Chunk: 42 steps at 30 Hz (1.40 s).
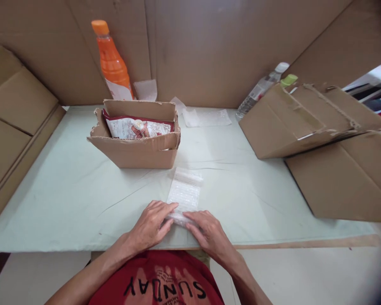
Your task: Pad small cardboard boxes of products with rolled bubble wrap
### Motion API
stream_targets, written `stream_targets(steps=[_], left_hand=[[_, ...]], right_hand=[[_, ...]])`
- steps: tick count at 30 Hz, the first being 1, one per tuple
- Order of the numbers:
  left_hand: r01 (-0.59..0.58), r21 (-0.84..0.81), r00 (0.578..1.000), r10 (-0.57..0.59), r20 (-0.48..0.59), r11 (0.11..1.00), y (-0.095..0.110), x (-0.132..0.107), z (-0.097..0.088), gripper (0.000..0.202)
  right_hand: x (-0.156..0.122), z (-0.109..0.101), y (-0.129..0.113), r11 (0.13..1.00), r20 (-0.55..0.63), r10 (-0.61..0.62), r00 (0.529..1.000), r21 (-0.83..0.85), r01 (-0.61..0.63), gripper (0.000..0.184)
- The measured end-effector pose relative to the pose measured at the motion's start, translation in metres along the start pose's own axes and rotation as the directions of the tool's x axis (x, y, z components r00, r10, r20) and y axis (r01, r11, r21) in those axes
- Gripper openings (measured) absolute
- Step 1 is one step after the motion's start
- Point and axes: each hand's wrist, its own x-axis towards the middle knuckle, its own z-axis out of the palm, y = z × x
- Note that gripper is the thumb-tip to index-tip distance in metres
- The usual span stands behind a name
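A strip of clear bubble wrap (184, 191) lies on the pale green tabletop, stretching away from me. Its near end is rolled or folded over, and its far end curls up a little. My left hand (154, 222) grips the left side of the rolled end between thumb and fingers. On the right side of that roll, my right hand (206, 231) pinches it in the same way. Whether anything is inside the roll I cannot tell. Just beyond the strip stands an open cardboard box (142, 154) with a red and white printed packet (139, 128) inside.
An orange drink bottle (112, 63) stands behind the box. More bubble wrap (206, 117) lies at the back. A clear bottle (257, 91) leans by cardboard boxes (282, 123) on the right. A larger carton (15, 127) is at the left; cardboard panels (197, 51) wall the back.
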Motion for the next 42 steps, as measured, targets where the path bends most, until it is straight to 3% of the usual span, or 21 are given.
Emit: stream_targets(steps=[4, 7, 11, 13, 15, 19, 22, 24, 26, 29, 32, 34, 37, 39, 42], left_hand=[[0.066, 0.029, 0.995, -0.064, -0.081, 0.997, -0.009, 0.010, 0.007, 0.034], [0.079, 0.085, 0.983, -0.063, -0.171, 0.993, -0.012, 0.022, 0.010, 0.031], [-0.035, 0.042, 0.992, 0.040, -0.118, 0.998, -0.006, 0.017, 0.005, 0.041], [-0.047, -0.017, 0.996, 0.046, -0.071, 0.999, -0.002, 0.009, 0.001, 0.046], [-0.009, -0.063, 0.999, 0.006, -0.045, 0.998, -0.002, 0.003, 0.001, 0.048], [0.112, -0.024, 0.990, -0.113, -0.079, 0.993, -0.008, 0.012, 0.005, 0.043], [0.228, -0.005, 0.966, -0.227, -0.120, 0.974, -0.011, 0.024, 0.007, 0.037], [0.314, -0.090, 0.936, -0.324, -0.134, 0.945, -0.010, 0.025, 0.006, 0.039], [0.419, -0.266, 0.877, -0.463, -0.130, 0.868, -0.008, 0.020, 0.006, 0.047], [0.483, -0.601, 0.778, -0.627, -0.040, 0.637, -0.002, 0.010, 0.005, 0.067], [0.433, -0.804, 0.773, -0.627, 0.098, 0.408, 0.006, 0.008, 0.005, 0.083], [0.424, -0.835, 0.780, -0.610, 0.140, 0.351, 0.011, 0.011, 0.006, 0.085], [0.412, -0.795, 0.824, -0.555, 0.116, 0.445, 0.016, 0.015, 0.006, 0.081], [0.383, -0.720, 0.879, -0.468, 0.092, 0.579, 0.018, 0.015, 0.007, 0.079], [0.322, -0.574, 0.936, -0.345, 0.072, 0.753, 0.015, 0.014, 0.005, 0.074]], right_hand=[[-0.004, -0.006, -0.007, 0.983, -0.125, -0.025, 0.992, -0.182, 0.002, 0.028], [0.002, 0.000, -0.006, 0.967, -0.075, -0.052, 0.996, -0.252, 0.031, 0.025], [0.006, 0.007, 0.001, 0.992, -0.131, 0.034, 0.991, -0.114, -0.049, 0.023], [0.003, 0.007, 0.002, 0.997, -0.104, 0.080, 0.991, -0.001, -0.080, 0.023], [-0.002, 0.004, 0.001, 0.996, -0.075, 0.083, 0.994, 0.018, -0.082, 0.023], [-0.006, 0.000, -0.005, 0.982, -0.149, 0.008, 0.989, -0.185, -0.036, 0.029], [0.001, 0.004, -0.006, 0.965, -0.069, -0.039, 0.997, -0.261, 0.019, 0.028], [0.009, 0.009, -0.002, 0.972, -0.073, -0.024, 0.997, -0.235, 0.006, 0.025], [0.015, 0.014, 0.002, 0.988, -0.170, 0.051, 0.984, -0.136, -0.075, 0.025], [0.020, 0.017, 0.004, 0.965, -0.232, 0.256, 0.939, 0.127, -0.232, 0.027], [0.019, 0.017, 0.000, 0.907, -0.081, 0.317, 0.945, 0.319, -0.277, 0.026], [0.016, 0.014, 0.000, 0.910, -0.066, 0.294, 0.954, 0.326, -0.257, 0.025], [0.011, 0.005, 0.004, 0.914, -0.118, 0.319, 0.940, 0.301, -0.273, 0.041], [0.009, -0.002, 0.007, 0.889, -0.037, 0.338, 0.940, 0.341, -0.306, 0.054], [0.012, -0.006, 0.007, 0.883, 0.121, 0.279, 0.953, 0.358, -0.304, 0.032]])
